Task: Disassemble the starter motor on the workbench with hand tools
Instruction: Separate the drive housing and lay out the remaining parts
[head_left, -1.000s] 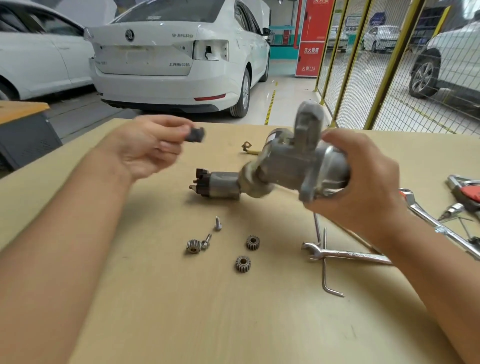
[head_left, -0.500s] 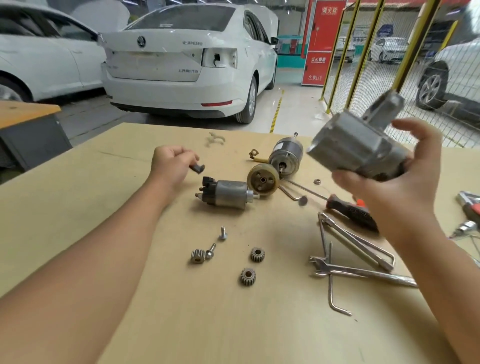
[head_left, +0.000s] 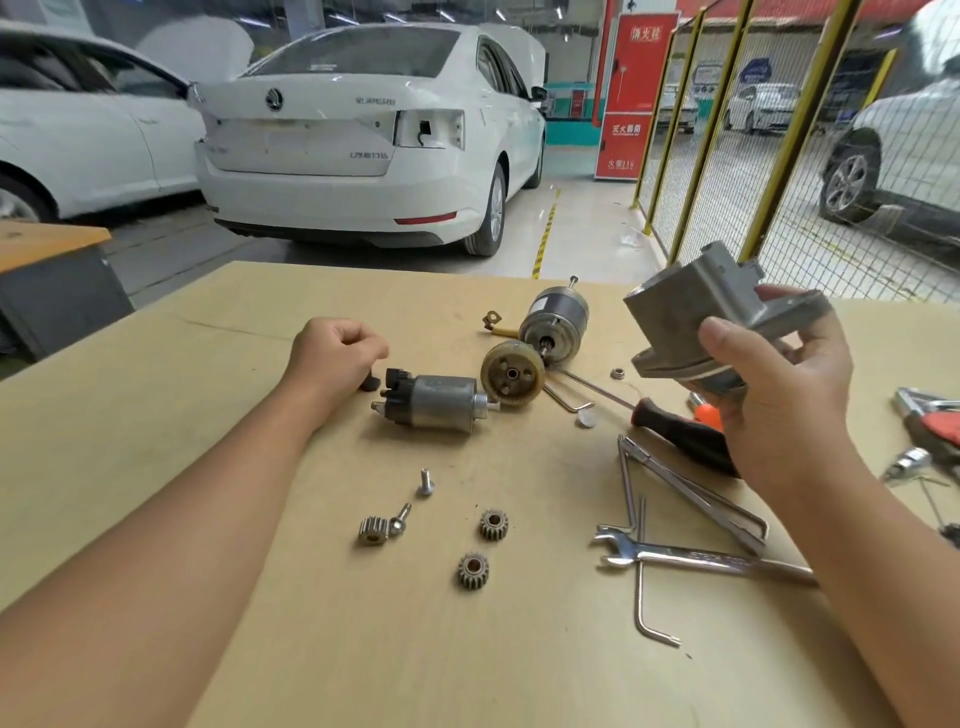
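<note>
Solenoid (head_left: 439, 409) lengthwise left-right, terminals left

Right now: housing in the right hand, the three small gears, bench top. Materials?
Housing: likely cast aluminium, matte grey, no paint. Gears: dull brownish metal, perhaps sintered steel, toothed. Bench: pale wood board, probably plywood, faint grain and scuffs.

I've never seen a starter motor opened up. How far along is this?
Well along. Done: three small gears, the solenoid and the motor body lie separate on the workbench. In hand: the right hand holds the grey housing; the left hand sets down a small black piece. Left: unclear.
</note>
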